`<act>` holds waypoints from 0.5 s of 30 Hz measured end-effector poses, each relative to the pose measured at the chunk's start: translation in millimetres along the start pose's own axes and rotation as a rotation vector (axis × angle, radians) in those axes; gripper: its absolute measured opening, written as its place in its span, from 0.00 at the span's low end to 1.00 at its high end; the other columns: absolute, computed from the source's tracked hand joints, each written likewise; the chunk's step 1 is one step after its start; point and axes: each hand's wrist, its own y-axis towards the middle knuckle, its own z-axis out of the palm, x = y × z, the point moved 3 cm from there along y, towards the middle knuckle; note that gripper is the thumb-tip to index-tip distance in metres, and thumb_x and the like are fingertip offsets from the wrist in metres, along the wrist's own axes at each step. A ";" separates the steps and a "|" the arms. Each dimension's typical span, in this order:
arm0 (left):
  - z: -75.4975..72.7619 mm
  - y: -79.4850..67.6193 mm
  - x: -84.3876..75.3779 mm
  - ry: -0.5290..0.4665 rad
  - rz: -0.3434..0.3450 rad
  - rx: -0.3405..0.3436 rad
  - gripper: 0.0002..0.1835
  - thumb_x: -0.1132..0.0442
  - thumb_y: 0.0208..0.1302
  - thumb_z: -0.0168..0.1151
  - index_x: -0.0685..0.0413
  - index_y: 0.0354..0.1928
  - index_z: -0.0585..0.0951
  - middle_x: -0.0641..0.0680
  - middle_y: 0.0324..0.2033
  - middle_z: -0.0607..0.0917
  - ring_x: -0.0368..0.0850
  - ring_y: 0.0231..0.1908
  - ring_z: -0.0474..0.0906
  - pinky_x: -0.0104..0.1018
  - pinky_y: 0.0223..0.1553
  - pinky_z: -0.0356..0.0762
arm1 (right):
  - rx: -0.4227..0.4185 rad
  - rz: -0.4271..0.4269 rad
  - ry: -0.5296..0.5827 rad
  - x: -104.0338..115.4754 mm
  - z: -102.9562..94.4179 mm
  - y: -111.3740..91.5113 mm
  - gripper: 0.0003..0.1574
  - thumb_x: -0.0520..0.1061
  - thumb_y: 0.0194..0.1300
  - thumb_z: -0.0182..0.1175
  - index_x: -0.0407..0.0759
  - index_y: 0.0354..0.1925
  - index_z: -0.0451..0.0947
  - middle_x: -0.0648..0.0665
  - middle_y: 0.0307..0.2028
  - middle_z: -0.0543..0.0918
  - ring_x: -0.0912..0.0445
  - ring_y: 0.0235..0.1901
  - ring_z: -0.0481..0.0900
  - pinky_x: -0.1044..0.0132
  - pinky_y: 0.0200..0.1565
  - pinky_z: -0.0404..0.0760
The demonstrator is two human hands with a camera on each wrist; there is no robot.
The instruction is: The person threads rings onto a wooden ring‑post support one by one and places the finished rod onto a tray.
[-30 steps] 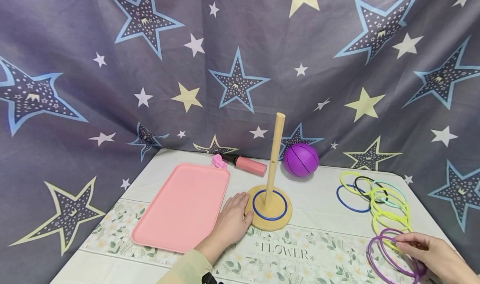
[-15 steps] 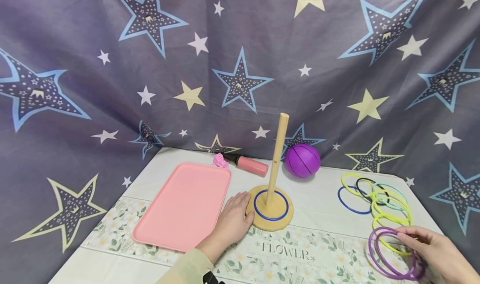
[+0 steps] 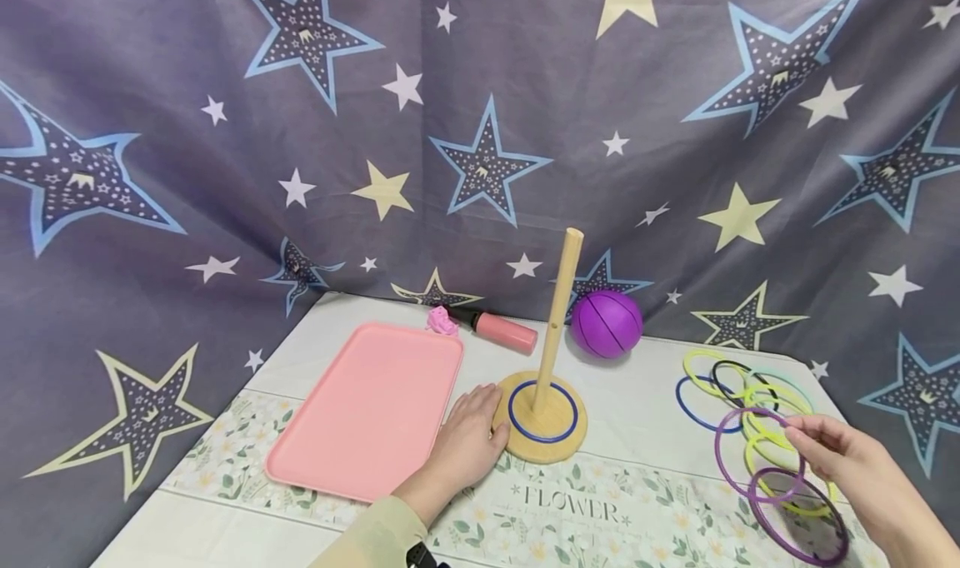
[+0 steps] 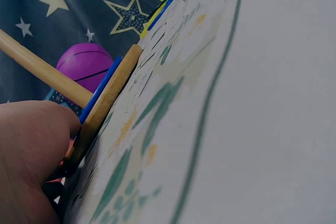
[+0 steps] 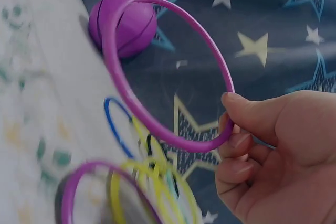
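Observation:
My right hand [image 3: 862,472] pinches a purple ring [image 5: 194,144] between thumb and fingers, raised above the table. A second purple ring [image 3: 767,530] lies below it near the right front. My left hand [image 3: 461,451] rests on the table with its fingers stretched out, touching the left edge of the round wooden base [image 3: 536,453]. From that base rises a wooden pole [image 3: 558,318], leaning slightly right in the head view. Round the pole's foot, a blue ring [image 3: 543,440] lies flat on the base. Its edge also shows in the left wrist view.
Several yellow rings [image 3: 810,510] overlap black, mint and blue [image 3: 705,426] ones at the right. A pink tray [image 3: 367,410] lies left of my left hand. Behind stand a purple ball [image 3: 607,325], a pink-and-black pump [image 3: 506,332] and a crumpled pink thing [image 3: 442,321].
My right hand has lifted one purple ring up and away from the other, which stays on the table. The left hand has kept its place at the base.

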 end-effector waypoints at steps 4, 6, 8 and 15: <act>0.4 0.3 0.9 0.006 0.003 0.001 0.32 0.57 0.82 0.60 0.68 0.79 0.72 0.68 0.78 0.72 0.65 0.81 0.64 0.59 0.84 0.55 | -0.035 -0.131 0.105 21.7 7.0 4.3 0.11 0.44 0.88 0.57 0.57 0.53 0.85 0.53 0.32 0.73 0.54 0.31 0.68 0.61 0.30 0.68; 0.3 0.0 0.8 0.001 0.001 0.003 0.32 0.57 0.82 0.60 0.68 0.79 0.72 0.68 0.78 0.72 0.64 0.81 0.64 0.59 0.84 0.55 | -0.022 -0.164 0.181 35.1 9.7 7.2 0.10 0.42 0.87 0.57 0.55 0.52 0.85 0.52 0.32 0.74 0.54 0.30 0.68 0.61 0.29 0.67; 0.0 -0.5 0.3 -0.006 0.000 0.003 0.32 0.57 0.82 0.61 0.68 0.79 0.72 0.68 0.78 0.72 0.65 0.81 0.64 0.59 0.84 0.55 | -0.014 -0.193 0.258 49.4 12.2 10.2 0.09 0.41 0.87 0.58 0.52 0.52 0.84 0.52 0.32 0.75 0.54 0.30 0.68 0.61 0.28 0.68; -1.4 -1.5 -1.2 -0.022 0.003 -0.003 0.31 0.58 0.81 0.61 0.69 0.78 0.72 0.69 0.78 0.72 0.66 0.80 0.64 0.61 0.84 0.55 | -0.027 -0.255 0.365 97.0 23.5 19.5 0.07 0.39 0.85 0.60 0.49 0.53 0.83 0.50 0.33 0.76 0.55 0.30 0.69 0.64 0.28 0.69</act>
